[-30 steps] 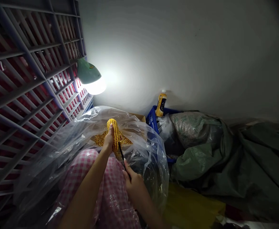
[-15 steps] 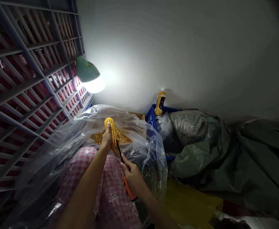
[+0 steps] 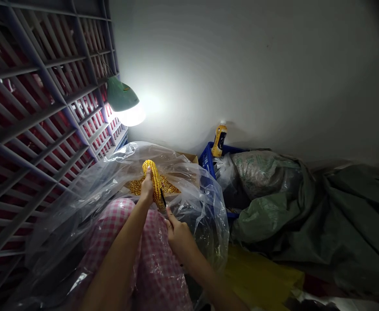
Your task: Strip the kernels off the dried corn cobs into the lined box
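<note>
Corn shelling partway done; cob mostly still covered.
Corn cob (image 3: pixel 153 182) gripped closed in left hand (image 3: pixel 146 192) above kernel pile (image 3: pixel 137 186); right hand (image 3: pixel 176 235) closed on dark tool (image 3: pixel 163 198), probably a blade, set against cob's lower end.

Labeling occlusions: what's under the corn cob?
Under the corn cob, held by the left hand, lies a pile of loose kernels inside the clear plastic bag. The cob and hand cover the pile's middle.
</note>
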{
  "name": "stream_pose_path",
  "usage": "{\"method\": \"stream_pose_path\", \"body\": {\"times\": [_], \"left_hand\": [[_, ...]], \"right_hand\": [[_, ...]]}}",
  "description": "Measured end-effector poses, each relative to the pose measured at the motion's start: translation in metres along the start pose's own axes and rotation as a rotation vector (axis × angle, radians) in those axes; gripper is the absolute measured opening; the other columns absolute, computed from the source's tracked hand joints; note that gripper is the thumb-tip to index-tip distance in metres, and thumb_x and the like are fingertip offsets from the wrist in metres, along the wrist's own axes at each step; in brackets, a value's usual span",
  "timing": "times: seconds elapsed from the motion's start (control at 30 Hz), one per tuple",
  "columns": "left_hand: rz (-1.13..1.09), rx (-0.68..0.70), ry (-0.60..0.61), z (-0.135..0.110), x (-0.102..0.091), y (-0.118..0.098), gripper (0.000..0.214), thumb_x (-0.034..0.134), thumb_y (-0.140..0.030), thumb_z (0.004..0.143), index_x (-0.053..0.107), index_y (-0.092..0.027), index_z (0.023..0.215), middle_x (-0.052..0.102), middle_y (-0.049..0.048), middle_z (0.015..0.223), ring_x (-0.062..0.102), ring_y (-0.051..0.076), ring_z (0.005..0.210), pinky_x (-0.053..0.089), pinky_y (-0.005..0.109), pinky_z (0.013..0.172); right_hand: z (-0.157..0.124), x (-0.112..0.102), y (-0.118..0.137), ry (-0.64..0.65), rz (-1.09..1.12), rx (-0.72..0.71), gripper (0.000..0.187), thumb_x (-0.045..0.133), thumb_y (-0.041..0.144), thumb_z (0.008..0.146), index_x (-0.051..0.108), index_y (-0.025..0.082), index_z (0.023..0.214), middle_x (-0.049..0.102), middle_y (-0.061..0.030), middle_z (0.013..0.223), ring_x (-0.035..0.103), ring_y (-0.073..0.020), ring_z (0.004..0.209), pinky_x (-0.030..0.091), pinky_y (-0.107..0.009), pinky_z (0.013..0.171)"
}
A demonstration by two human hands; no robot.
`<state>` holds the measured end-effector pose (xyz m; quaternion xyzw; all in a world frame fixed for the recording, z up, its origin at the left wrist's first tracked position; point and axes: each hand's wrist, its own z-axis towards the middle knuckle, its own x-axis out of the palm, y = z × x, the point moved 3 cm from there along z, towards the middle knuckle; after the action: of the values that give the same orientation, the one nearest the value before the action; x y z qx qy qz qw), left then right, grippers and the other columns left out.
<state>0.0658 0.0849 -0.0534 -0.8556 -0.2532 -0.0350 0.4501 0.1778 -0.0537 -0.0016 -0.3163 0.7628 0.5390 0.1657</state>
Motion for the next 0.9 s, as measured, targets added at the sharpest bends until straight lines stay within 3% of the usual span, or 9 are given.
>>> {"method": "stream_pose_path", "body": {"times": [0.1,0.2,0.3,0.4,0.5,0.57,0.77,0.83,0.9], "left_hand": [[-0.024,-0.006,0.014,-0.001,0.0,-0.002,0.053,0.038,-0.065,0.083,0.056,-0.016,0.076,0.055,0.003,0.045,0.051,0.016,0.034,0.039,0.026,0.035],[-0.058,-0.06,0.054,-0.002,0.002,-0.003,0.058,0.03,-0.066,0.084,0.057,-0.015,0.076,0.055,0.0039,0.045,0.051,0.017,0.034,0.039,0.027,0.034],[-0.076,-0.077,0.081,-0.002,0.003,-0.003,0.059,0.027,-0.066,0.085,0.056,-0.015,0.075,0.055,0.0037,0.044,0.049,0.016,0.031,0.037,0.027,0.032],[-0.091,-0.046,0.076,0.0,0.002,-0.001,0.055,0.029,-0.063,0.085,0.055,-0.016,0.075,0.055,0.0029,0.044,0.049,0.016,0.031,0.039,0.026,0.033],[-0.094,-0.026,0.045,0.002,0.0,0.001,0.055,0.031,-0.063,0.085,0.056,-0.015,0.077,0.056,0.0038,0.044,0.051,0.016,0.033,0.041,0.026,0.035],[-0.083,-0.029,0.027,0.002,-0.002,0.001,0.056,0.031,-0.063,0.085,0.057,-0.015,0.079,0.056,0.0048,0.045,0.051,0.017,0.034,0.041,0.026,0.034],[-0.058,-0.025,0.027,-0.002,-0.001,-0.002,0.056,0.027,-0.06,0.088,0.059,-0.013,0.085,0.056,0.0046,0.045,0.05,0.017,0.033,0.039,0.026,0.032],[-0.05,-0.009,0.027,-0.002,-0.001,-0.001,0.054,0.03,-0.06,0.087,0.059,-0.014,0.085,0.055,0.0037,0.045,0.051,0.017,0.034,0.04,0.026,0.033],[-0.039,0.004,0.024,0.0,-0.001,0.002,0.051,0.034,-0.06,0.086,0.059,-0.015,0.083,0.054,0.0027,0.044,0.051,0.017,0.034,0.04,0.025,0.034]], "right_hand": [[0.005,0.0,-0.004,0.156,0.63,0.166,0.055,0.038,0.035,0.091,0.033,0.019,0.144,0.051,0.0037,0.05,0.046,-0.012,0.038,0.043,-0.024,0.043],[0.006,-0.003,-0.006,0.372,0.971,0.271,0.061,0.034,0.041,0.092,0.015,0.025,0.148,0.042,0.0094,0.046,0.034,-0.0089,0.032,0.036,-0.02,0.035],[0.007,-0.011,-0.009,0.327,0.765,0.212,0.059,0.034,0.043,0.092,0.02,0.025,0.147,0.045,0.0075,0.049,0.038,-0.01,0.034,0.039,-0.023,0.038],[0.007,-0.02,-0.003,0.092,0.093,0.01,0.052,0.038,0.036,0.091,0.04,0.021,0.14,0.063,-0.0053,0.064,0.057,-0.0175,0.051,0.047,-0.031,0.055],[0.008,-0.022,0.006,0.013,-0.383,-0.084,0.049,0.038,0.026,0.091,0.043,0.018,0.139,0.069,-0.0169,0.08,0.065,-0.0273,0.073,0.047,-0.04,0.07],[0.01,-0.022,0.009,0.031,-0.303,-0.073,0.049,0.038,0.025,0.091,0.043,0.018,0.139,0.068,-0.0146,0.076,0.065,-0.0258,0.073,0.047,-0.039,0.07],[0.013,-0.024,0.006,0.403,0.686,0.286,0.055,0.027,0.036,0.095,0.015,0.026,0.148,0.041,0.0085,0.049,0.037,-0.0096,0.034,0.04,-0.022,0.04],[0.013,-0.028,0.005,0.383,0.627,0.271,0.054,0.028,0.036,0.095,0.019,0.026,0.147,0.042,0.0081,0.048,0.038,-0.0099,0.034,0.04,-0.022,0.041],[0.014,-0.033,0.004,0.274,0.318,0.16,0.051,0.034,0.033,0.093,0.032,0.024,0.144,0.05,0.0038,0.05,0.048,-0.0128,0.041,0.043,-0.026,0.048]]}}
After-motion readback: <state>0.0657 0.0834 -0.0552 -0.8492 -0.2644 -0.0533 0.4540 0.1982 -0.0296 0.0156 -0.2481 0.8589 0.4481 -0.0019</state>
